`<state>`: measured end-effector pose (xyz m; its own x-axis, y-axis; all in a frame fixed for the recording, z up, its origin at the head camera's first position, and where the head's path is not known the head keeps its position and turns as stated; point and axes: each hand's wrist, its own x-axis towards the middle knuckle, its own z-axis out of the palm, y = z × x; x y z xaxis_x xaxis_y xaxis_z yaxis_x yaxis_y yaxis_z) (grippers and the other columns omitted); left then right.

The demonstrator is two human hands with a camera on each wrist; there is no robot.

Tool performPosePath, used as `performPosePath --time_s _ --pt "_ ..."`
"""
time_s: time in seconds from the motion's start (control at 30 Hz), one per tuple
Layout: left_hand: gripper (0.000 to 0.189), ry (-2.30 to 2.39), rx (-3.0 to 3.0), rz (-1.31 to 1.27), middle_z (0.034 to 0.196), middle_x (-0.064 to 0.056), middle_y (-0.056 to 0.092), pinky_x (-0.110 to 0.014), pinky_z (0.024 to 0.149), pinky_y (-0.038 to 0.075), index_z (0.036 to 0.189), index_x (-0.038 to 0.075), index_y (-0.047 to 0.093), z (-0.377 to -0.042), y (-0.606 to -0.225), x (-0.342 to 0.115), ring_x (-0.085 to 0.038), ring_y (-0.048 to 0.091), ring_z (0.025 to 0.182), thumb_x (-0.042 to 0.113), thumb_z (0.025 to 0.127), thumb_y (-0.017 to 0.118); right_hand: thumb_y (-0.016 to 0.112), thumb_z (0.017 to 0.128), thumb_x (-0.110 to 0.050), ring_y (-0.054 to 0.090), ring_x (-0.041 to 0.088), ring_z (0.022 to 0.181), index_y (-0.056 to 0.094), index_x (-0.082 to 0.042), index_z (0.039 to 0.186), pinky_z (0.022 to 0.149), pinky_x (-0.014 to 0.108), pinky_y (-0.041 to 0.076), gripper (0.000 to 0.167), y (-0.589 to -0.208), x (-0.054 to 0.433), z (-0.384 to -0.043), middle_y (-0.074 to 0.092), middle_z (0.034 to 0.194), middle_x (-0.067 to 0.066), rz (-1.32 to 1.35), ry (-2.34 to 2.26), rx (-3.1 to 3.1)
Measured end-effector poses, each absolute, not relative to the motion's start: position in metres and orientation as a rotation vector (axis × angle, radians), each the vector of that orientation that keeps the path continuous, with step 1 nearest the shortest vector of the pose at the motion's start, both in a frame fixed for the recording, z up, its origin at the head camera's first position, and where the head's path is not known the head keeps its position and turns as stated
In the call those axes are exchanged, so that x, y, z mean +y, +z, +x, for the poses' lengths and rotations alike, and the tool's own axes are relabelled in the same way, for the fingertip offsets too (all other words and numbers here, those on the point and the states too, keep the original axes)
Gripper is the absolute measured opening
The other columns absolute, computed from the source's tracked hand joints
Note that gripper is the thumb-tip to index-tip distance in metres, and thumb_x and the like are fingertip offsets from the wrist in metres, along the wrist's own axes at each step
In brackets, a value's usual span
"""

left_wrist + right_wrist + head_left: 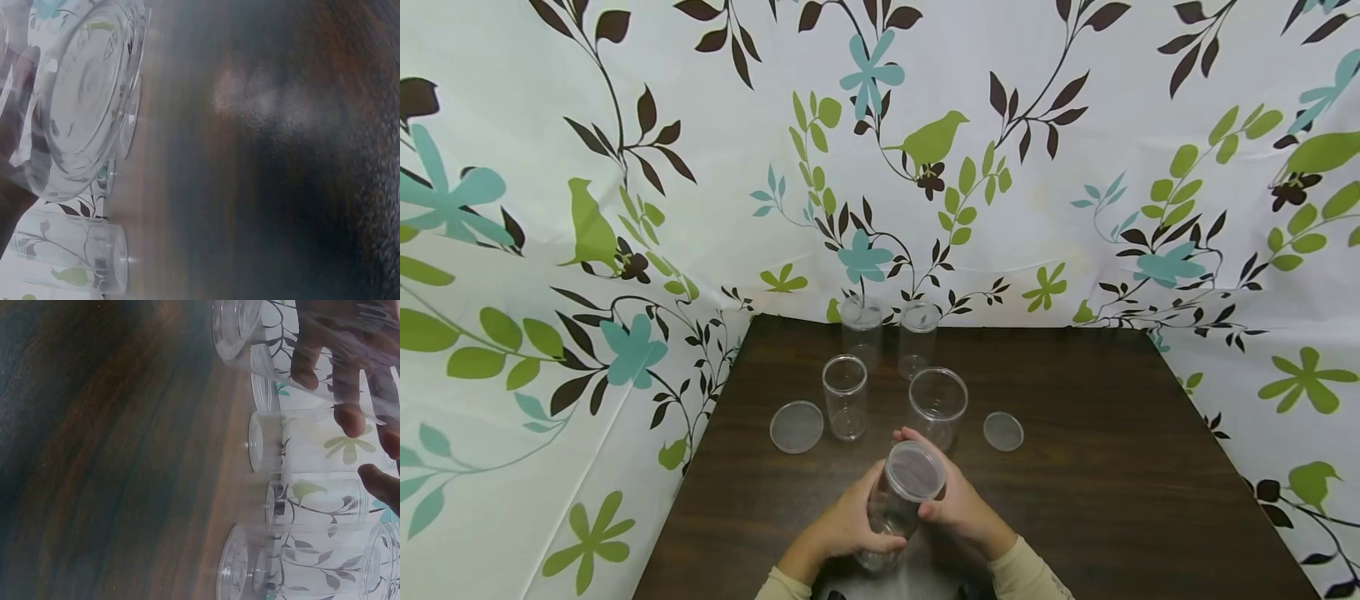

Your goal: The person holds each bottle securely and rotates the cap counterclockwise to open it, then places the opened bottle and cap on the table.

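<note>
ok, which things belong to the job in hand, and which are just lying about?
In the job:
held jar
lid on top of it
left hand and right hand, both gripping the jar

Just around, not held (possibly for the job too):
narrow open jar
wide open jar
left loose lid
right loose lid
left rear jar
right rear jar

Cream sleeves (pixel 1026 573), the right apparently printed.

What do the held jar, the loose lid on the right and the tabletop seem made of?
Held jar: clear, glossy, likely plastic, though glass is possible; transparent walls, bright highlights. Tabletop: dark brown wood or imitation laminate, with streaky grain and soft sheen. Loose lid: probably hazy, translucent plastic; the tabletop's darkness shows through.
</note>
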<state>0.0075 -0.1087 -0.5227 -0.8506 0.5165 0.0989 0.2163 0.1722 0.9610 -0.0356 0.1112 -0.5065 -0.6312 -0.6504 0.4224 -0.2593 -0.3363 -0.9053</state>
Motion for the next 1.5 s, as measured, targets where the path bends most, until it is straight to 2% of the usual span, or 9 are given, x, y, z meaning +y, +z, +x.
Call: performPosePath --time_s 0.17,0.37,0.43,0.57,0.8,0.93,1.2,1.37,1.5 --pt "0.100 1.752 2.188 0.715 0.148 -0.009 0.049 -0.037 0.104 0.047 0.156 0.020 0.028 0.007 -0.522 -0.109 -0.027 0.053 0.130 0.024 0.076 0.089 0.070 0.094 -0.049 0.035 0.023 0.146 0.006 0.000 0.161 0.117 0.035 0.032 0.104 -0.507 0.111 -0.036 0.024 0.160 0.030 -1.170 -2.044 1.583" --pt "0.103 1.790 2.214 0.698 0.147 -0.014 0.049 -0.037 0.103 0.048 0.158 0.014 0.024 0.003 -0.520 -0.117 -0.033 0.059 0.123 0.018 0.077 0.089 0.064 0.096 -0.052 0.028 0.010 0.149 -0.001 -0.009 0.162 0.116 0.023 0.027 0.102 -0.503 0.114 -0.021 0.016 0.161 0.035 -1.048 -2.053 1.733" --pt "0.104 1.799 2.252 0.664 0.145 -0.014 0.051 -0.039 0.101 0.049 0.157 0.014 0.025 0.002 -0.520 -0.122 -0.033 0.061 0.121 0.018 0.076 0.089 0.062 0.099 -0.047 0.026 0.011 0.150 0.000 -0.008 0.162 0.116 0.024 0.028 0.097 -0.502 0.115 -0.013 0.013 0.161 0.036 -1.065 -2.065 1.779" --pt "0.102 1.835 2.304 0.638 0.141 -0.013 0.053 -0.046 0.099 0.051 0.156 0.014 0.029 0.002 -0.521 -0.132 -0.033 0.059 0.122 0.013 0.074 0.090 0.060 0.103 -0.038 0.030 0.024 0.149 0.007 0.001 0.160 0.117 0.033 0.033 0.087 -0.502 0.112 -0.003 0.017 0.159 0.035 -1.211 -2.053 1.883" --pt "0.099 1.839 2.313 0.678 0.142 -0.012 0.052 -0.054 0.100 0.049 0.155 0.012 0.029 0.001 -0.523 -0.135 -0.028 0.054 0.128 0.013 0.076 0.089 0.059 0.102 -0.041 0.033 0.032 0.147 0.009 -0.001 0.160 0.118 0.032 0.029 0.086 -0.497 0.105 -0.001 0.015 0.164 0.023 -1.229 -2.019 1.912" --pt "0.099 1.824 2.295 0.671 0.143 -0.007 0.052 -0.049 0.102 0.049 0.154 0.016 0.031 0.001 -0.521 -0.133 -0.026 0.054 0.128 0.015 0.075 0.090 0.060 0.100 -0.045 0.030 0.031 0.149 0.012 0.000 0.159 0.118 0.033 0.030 0.089 -0.495 0.102 -0.009 0.020 0.162 0.025 -1.214 -2.064 1.820" --pt "0.100 1.705 2.300 0.795 0.145 0.002 0.053 -0.041 0.108 0.043 0.154 0.026 0.031 0.004 -0.515 -0.123 -0.020 0.052 0.131 0.027 0.075 0.091 0.065 0.094 -0.055 0.032 0.025 0.148 0.021 0.002 0.158 0.117 0.035 0.029 0.097 -0.489 0.103 -0.028 0.029 0.162 0.019 -1.160 -2.049 1.618" --pt "0.097 1.661 2.329 0.846 0.140 0.002 0.057 -0.040 0.105 0.046 0.151 0.024 0.035 0.007 -0.512 -0.113 -0.019 0.057 0.125 0.028 0.073 0.092 0.072 0.090 -0.055 0.026 0.026 0.151 0.028 0.006 0.155 0.119 0.033 0.025 0.099 -0.486 0.110 -0.041 0.028 0.163 0.020 -1.197 -1.996 1.519" --pt "0.098 1.664 2.327 0.844 0.140 -0.001 0.058 -0.039 0.104 0.046 0.151 0.022 0.035 0.009 -0.510 -0.109 -0.019 0.059 0.123 0.027 0.072 0.092 0.074 0.088 -0.055 0.027 0.031 0.150 0.022 0.002 0.158 0.119 0.033 0.027 0.105 -0.484 0.115 -0.045 0.029 0.163 0.018 -1.216 -1.955 1.483"
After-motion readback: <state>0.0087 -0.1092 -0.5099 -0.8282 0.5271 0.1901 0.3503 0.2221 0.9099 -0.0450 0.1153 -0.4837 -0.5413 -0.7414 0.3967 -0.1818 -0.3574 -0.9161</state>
